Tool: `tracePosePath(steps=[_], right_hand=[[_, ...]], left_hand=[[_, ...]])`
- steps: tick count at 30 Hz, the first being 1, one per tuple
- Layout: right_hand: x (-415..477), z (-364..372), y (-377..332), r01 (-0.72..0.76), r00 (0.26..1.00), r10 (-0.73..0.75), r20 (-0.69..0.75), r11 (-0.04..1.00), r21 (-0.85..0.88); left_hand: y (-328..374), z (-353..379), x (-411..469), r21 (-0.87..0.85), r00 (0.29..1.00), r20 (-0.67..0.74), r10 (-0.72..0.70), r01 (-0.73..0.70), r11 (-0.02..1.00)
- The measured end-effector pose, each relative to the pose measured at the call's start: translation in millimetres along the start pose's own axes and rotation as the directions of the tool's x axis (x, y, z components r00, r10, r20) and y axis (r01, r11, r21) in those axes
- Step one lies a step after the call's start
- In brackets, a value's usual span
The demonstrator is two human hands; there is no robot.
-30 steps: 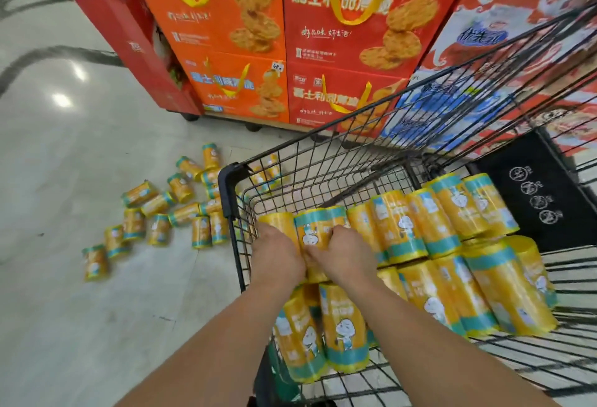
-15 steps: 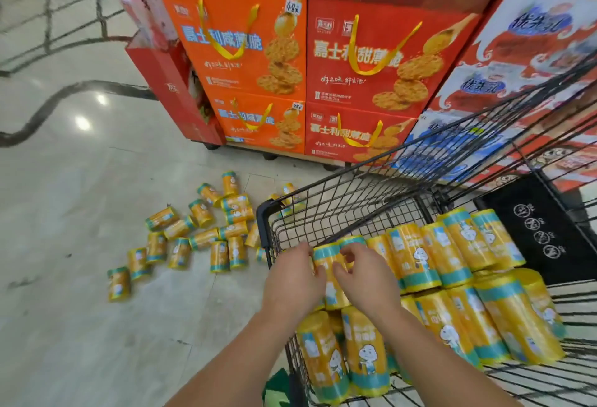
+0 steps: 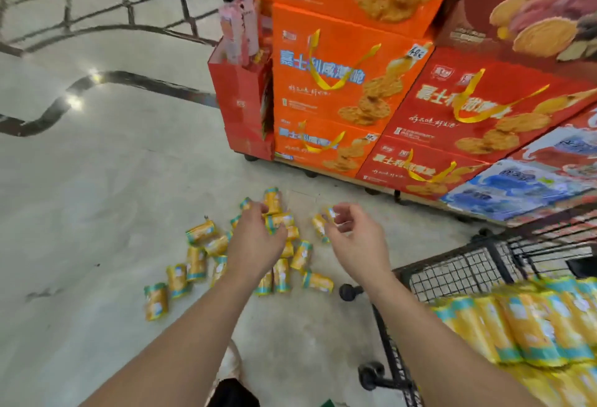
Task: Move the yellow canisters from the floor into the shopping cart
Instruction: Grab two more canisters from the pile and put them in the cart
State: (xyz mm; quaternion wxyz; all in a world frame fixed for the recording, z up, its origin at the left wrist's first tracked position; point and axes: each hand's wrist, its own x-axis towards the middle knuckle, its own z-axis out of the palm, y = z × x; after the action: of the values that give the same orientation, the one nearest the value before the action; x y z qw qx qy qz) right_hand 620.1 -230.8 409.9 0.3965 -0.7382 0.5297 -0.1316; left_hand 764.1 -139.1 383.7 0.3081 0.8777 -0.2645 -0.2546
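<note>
The left hand (image 3: 256, 243) and right hand (image 3: 355, 238) hover empty, fingers loosely curled, over the canisters (image 3: 197, 232) scattered on the floor (image 3: 97, 196) by the cart (image 3: 436, 267) corner. They look light, stiff and smooth, so grip round the middle.

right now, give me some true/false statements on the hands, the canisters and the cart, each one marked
1. Loose canisters lie on the floor. True.
2. The shopping cart is empty. False: stacked canisters lie in it.
3. Both hands are inside the cart. False: the left hand and right hand reach out above the loose canisters.
4. In this view the cart is to the right of the loose canisters. True.
5. Orange boxes stand behind the loose canisters. True.
6. Every loose canister stands upright. False: several lie on their sides.
</note>
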Motion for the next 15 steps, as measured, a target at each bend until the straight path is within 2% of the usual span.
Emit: tracePosePath(steps=[3,6,12,15], right_hand=[[15,88,20,-0.084,0.993,0.086,0.076,0.996,-0.036],[33,171,69,-0.168,0.97,0.188,0.153,0.977,-0.131],[81,315,206,-0.276,0.89,0.36,0.279,0.914,-0.298],[114,381,274,-0.262,0.873,0.356,0.334,0.919,-0.295]], left_hand=[[-75,4,37,0.052,0.994,0.092,-0.054,0.05,0.997],[-151,39,70,0.1,0.977,0.167,-0.133,0.117,0.988],[-301,159,120,0.079,0.924,0.3,-0.237,0.223,0.972],[-364,226,152,0.085,0.894,0.336,-0.296,0.284,0.955]])
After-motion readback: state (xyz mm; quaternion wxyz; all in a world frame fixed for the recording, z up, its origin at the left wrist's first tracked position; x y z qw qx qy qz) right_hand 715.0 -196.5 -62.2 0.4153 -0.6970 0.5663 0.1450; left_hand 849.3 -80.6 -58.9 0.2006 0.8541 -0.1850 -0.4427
